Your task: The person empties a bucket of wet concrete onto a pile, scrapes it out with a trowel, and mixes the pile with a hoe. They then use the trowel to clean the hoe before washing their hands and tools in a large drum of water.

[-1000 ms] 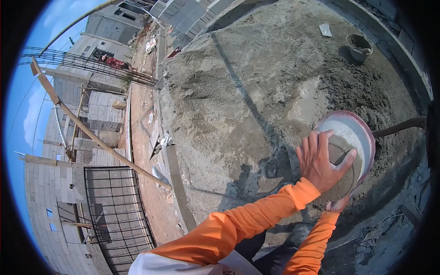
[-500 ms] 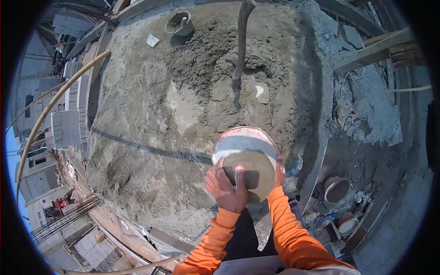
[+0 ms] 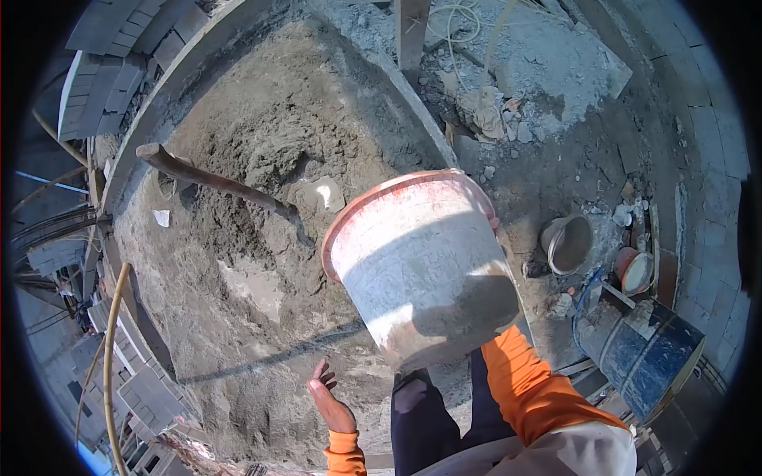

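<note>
A large, mortar-smeared bucket point(image 3: 429, 262) with a reddish rim hangs tilted in front of me, its outer side and base showing. My left hand point(image 3: 330, 401) is off the bucket, low and to its left, with fingers apart and nothing in it. My right hand is hidden behind the bucket; only the orange sleeve shows, reaching up to its lower right side. Beyond the bucket lies wet grey mortar point(image 3: 262, 151), with a wooden handle point(image 3: 214, 184) sticking out of it and a small puddle beside the handle's lower end.
At the right are an upright bucket point(image 3: 567, 244), a reddish bucket point(image 3: 635, 271) and a blue drum point(image 3: 649, 357). A concrete edge point(image 3: 417, 107) borders the mortar. Rubble and a pale hose point(image 3: 451, 36) lie at the top. Grey blocks point(image 3: 99, 95) stand at the upper left.
The view has turned to the right. The bucket has risen closer and swung right. My left hand has let go of it and dropped to the left; my right hand has gone out of sight behind it.
</note>
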Available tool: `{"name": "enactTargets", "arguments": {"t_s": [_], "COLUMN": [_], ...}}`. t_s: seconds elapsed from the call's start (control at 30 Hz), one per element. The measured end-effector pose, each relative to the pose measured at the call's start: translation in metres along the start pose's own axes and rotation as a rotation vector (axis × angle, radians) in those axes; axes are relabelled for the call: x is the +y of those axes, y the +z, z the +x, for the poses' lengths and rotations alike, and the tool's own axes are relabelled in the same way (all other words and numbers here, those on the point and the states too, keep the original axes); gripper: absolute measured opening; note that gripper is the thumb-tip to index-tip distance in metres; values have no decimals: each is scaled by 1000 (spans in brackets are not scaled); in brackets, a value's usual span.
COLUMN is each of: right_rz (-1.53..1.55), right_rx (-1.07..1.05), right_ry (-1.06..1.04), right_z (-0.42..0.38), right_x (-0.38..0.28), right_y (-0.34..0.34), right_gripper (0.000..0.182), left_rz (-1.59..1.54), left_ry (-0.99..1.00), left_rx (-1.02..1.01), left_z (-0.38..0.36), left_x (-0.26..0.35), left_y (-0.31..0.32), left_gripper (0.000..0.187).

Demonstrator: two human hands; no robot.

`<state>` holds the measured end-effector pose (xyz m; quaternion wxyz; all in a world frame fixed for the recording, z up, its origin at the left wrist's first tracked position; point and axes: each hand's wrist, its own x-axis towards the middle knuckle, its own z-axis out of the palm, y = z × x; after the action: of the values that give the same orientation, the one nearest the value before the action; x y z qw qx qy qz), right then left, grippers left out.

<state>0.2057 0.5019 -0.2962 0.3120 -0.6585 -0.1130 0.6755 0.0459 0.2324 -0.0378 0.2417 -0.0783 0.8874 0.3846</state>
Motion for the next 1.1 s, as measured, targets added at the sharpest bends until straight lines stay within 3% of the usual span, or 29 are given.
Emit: {"name": "enactTargets", "arguments": {"t_s": [0.13, 0.23, 0.37, 0.5, 0.63, 0.73, 0.8, 0.87, 0.93, 0.97, 1.03, 1.07, 1.1], "right_rz": [147, 108, -163, -223, 35, 334, 326, 129, -214, -205, -242, -236, -126], "right_rx": [103, 101, 3, -44, 82, 354, 372, 215, 165, 164, -76, -64, -139], "right_ry": [56, 113, 160, 121, 62, 146, 169, 109, 198, 193, -12, -9, -140], "right_z": [58, 52, -10, -20, 25, 62, 58, 34, -8, 2, 16, 23, 30], "right_x": [12, 33, 34, 27, 2, -12, -16, -23, -31, -27, -10, -5, -9], "right_y": [-9, -1, 11, 13, 5, -3, 1, 14, 23, 20, 8, 4, 2], "right_gripper": [62, 62, 62, 63, 63, 63, 63, 63, 64, 64, 67, 67, 67], "left_rz": [-7, -53, 20, 55, 72, 63, 74, 67, 70, 69, 89, 95, 109], "left_ry": [-417, -544, -490, -400, -368, -431, -480, -460, -468, -458, -472, -464, -464], "left_rx": [-98, -102, -163, -216, -213, -215, -202, -220, -251, -255, -287, -290, -310], "left_z": [-42, -74, -81, -64, -56, -63, -69, -71, -81, -79, -81, -81, -82], "left_x": [-78, -97, -82, -65, -66, -93, -105, -103, -95, -92, -84, -83, -80], "left_y": [-20, -26, -15, -2, -8, -22, -25, -17, -22, -14, -13, -12, -12], "left_gripper": [70, 67, 67, 64, 61, 62, 62, 62, 61, 61, 61, 60, 60]}}
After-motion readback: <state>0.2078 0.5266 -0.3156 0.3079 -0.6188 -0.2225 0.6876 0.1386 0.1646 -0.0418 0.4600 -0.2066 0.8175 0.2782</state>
